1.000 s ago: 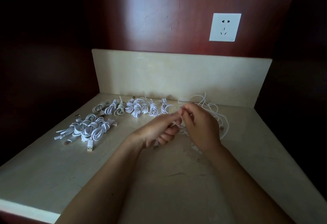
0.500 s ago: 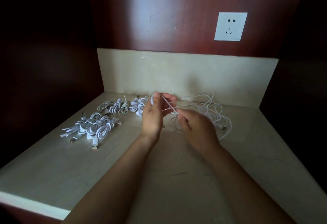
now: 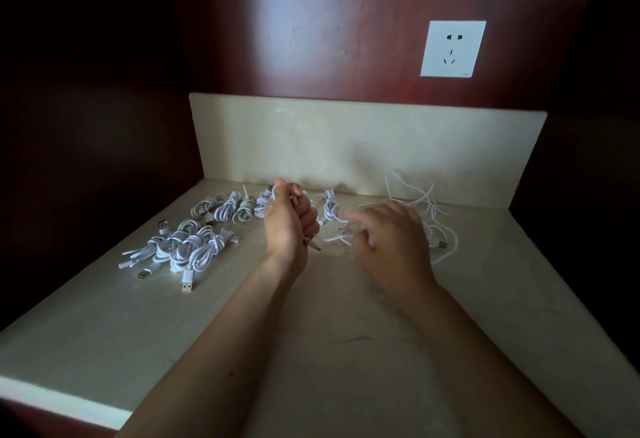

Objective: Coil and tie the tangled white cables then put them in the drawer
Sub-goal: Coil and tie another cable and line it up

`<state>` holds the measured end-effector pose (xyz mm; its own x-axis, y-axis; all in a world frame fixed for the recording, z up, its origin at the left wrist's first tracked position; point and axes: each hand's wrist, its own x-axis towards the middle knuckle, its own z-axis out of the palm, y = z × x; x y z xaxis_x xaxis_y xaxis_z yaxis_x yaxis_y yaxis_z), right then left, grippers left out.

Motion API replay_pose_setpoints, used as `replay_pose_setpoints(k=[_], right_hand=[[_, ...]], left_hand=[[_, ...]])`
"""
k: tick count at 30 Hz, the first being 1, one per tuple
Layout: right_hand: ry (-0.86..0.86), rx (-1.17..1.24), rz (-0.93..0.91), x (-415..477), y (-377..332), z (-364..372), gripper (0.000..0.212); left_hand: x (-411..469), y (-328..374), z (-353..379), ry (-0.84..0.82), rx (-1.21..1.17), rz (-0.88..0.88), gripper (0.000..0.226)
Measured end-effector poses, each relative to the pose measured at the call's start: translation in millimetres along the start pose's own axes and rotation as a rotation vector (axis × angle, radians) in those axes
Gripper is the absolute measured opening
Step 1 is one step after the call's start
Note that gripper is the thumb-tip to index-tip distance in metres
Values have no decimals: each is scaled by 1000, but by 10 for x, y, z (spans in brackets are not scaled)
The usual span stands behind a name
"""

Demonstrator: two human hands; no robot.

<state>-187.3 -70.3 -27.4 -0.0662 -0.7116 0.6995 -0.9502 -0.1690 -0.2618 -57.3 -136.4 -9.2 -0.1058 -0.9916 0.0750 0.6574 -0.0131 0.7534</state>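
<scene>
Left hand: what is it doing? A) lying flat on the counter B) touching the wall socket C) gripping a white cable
C: the left hand is curled round a white cable, whose plug end pokes out below the fist.

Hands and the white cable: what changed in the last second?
The left hand has pulled away from the right hand, up and left, and now grips loops of the white cable in a fist. The right hand, blurred, has moved right; its hold is unclear. The tied bundles and the loose tangle stayed put.
</scene>
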Motion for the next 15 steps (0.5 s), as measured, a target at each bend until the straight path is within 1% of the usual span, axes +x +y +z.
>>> replay_pose_setpoints(k=[1, 3, 5, 7, 9, 12, 14, 15], right_hand=[[-27, 54, -49, -13, -60, 32, 41], [-144, 114, -111, -61, -143, 104, 32], [-257, 123, -64, -107, -122, 182, 17], [-321, 136, -7, -108, -31, 207, 32], [-310, 142, 6, -84, 36, 161, 39], [-239, 173, -90, -48, 53, 73, 30], [-193, 185, -165, -36, 4, 40, 22], [-171, 183, -190, -27, -23, 32, 23]], left_hand=[[-2, 5, 0, -3, -6, -6, 39], [-5, 27, -2, 1, -21, -16, 40], [15, 54, -18, 24, -32, 4, 39], [61, 97, -63, 69, -39, 60, 38], [116, 135, -127, 122, -17, 110, 39], [166, 140, -206, 161, 79, 98, 40], [170, 120, -226, 107, 180, 17, 42], [159, 106, -222, 51, 242, -47, 43]])
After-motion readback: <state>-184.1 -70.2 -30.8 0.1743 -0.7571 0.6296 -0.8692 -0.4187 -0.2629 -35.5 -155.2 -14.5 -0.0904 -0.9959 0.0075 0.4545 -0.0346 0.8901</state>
